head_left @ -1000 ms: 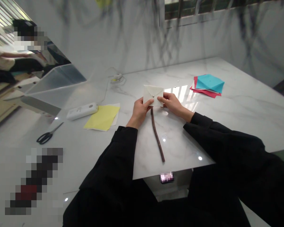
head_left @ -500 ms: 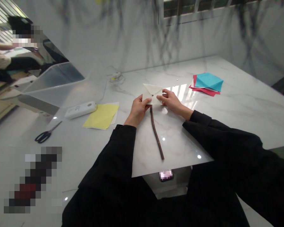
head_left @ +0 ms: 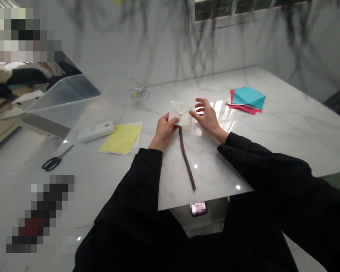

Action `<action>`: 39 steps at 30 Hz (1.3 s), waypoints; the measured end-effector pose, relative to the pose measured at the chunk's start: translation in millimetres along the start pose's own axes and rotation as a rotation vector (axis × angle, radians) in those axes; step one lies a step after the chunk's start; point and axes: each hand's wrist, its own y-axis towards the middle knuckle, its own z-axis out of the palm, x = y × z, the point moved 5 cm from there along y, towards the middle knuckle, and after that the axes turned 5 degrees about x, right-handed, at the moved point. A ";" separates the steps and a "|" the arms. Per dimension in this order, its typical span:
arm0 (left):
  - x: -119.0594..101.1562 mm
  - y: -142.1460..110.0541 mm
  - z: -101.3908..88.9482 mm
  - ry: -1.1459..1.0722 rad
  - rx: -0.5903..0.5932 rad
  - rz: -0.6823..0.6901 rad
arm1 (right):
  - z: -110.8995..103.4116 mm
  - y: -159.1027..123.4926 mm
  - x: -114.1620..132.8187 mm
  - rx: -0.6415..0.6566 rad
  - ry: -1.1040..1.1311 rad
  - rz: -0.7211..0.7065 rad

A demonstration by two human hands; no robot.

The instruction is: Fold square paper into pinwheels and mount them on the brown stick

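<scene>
A small white paper envelope (head_left: 185, 120) is held up over the table, its pointed flap folded down and a small shiny bead (head_left: 180, 114) at the flap's tip. My left hand (head_left: 164, 130) grips its lower left corner, thumb on the front and the other fingers behind. Just off the envelope's right edge is my right hand (head_left: 207, 116), fingers apart and nothing visible in them. Below the envelope a thin brown stick (head_left: 187, 160) lies on the marble-patterned table (head_left: 212, 170), its upper end close under my left hand.
Blue and red envelopes (head_left: 248, 99) are stacked at the right. To the left lie yellow paper (head_left: 121, 139), a white box-shaped device (head_left: 98, 131) and black-handled scissors (head_left: 52, 163). A cable (head_left: 138, 90) sits near the wall. A person (head_left: 22, 77) is at the far left.
My right hand has let go of the envelope's right side and opened, its fingers lifting slightly. The left hand keeps hold. One tiny shiny piece behind the right hand no longer shows.
</scene>
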 end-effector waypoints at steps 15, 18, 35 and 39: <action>-2.0 -4.0 12.5 0.184 0.040 0.024 | 15.8 -9.1 14.9 0.133 -0.180 -0.226; 0.0 -1.4 11.0 0.194 0.041 0.055 | 13.9 -8.3 15.7 0.122 -0.161 -0.202; 4.8 5.2 4.4 0.301 -0.014 0.136 | 15.2 -2.7 0.5 0.208 -0.150 -0.140; 4.6 7.0 3.1 0.317 -0.027 0.172 | 15.4 -6.6 8.7 0.177 -0.192 -0.187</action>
